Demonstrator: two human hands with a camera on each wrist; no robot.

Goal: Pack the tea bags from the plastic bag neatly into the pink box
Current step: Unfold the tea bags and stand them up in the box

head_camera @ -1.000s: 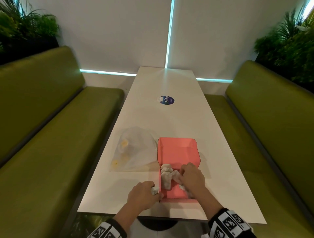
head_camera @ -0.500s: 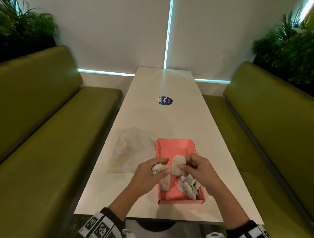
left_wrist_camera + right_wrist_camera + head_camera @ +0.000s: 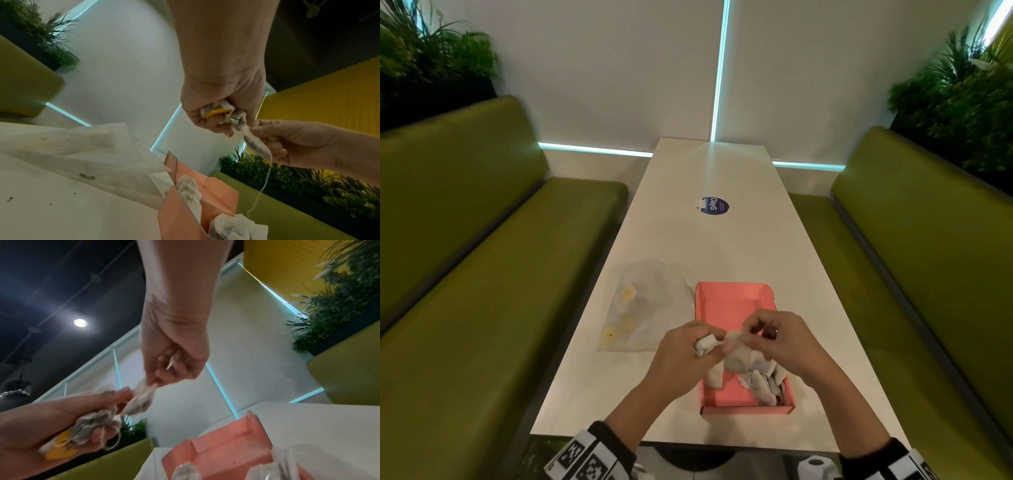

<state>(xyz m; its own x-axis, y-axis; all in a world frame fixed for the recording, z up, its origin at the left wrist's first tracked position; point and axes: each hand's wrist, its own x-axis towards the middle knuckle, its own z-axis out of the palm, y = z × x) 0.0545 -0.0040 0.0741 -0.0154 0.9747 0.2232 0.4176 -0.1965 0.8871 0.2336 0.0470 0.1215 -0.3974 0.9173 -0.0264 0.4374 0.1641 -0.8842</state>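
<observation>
White table (image 3: 722,246), tea bag (image 3: 734,339) between both hands

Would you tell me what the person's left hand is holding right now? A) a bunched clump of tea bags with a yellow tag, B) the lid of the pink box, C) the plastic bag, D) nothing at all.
A: the left hand grips a crumpled clump of tea bags with a yellow tag, above the pink box.

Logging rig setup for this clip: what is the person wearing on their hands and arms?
Both hands, left hand and right hand, are bare, no gloves. Each wrist carries a black band with white blocks printed with black square-pattern markers. No sleeves show on the forearms.
</observation>
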